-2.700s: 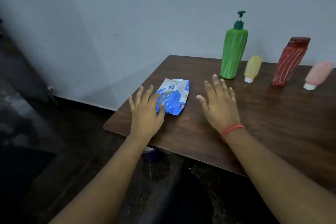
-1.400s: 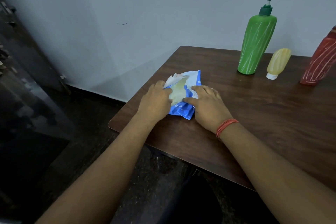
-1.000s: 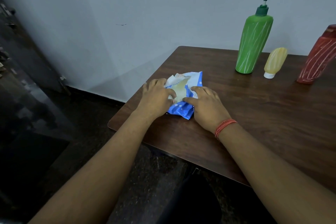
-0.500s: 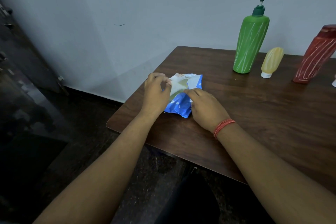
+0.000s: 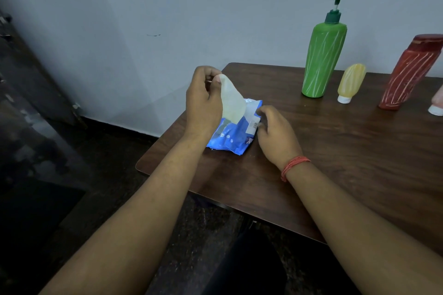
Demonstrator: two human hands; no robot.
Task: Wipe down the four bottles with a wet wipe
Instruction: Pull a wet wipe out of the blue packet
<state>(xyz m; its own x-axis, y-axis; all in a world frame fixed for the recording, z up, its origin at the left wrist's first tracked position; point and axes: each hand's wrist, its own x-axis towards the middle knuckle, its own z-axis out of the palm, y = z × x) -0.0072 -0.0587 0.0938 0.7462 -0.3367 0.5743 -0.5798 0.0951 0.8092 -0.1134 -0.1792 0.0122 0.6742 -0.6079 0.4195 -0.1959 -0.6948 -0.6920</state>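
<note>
A dark wooden table [image 5: 347, 163] stands against a pale grey wall [image 5: 191, 7]; dark speckled floor [image 5: 72, 175] lies beside it.

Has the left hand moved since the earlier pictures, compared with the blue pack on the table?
Yes. The left hand has risen off the pack, pinching its peeled flap above it.

Blue wipes pack [image 5: 233, 135]: small white lettering near right edge, too blurred to read; white sticker with fine print, also illegible. Bottles bear painted white streaks only, no legible labels.
</note>
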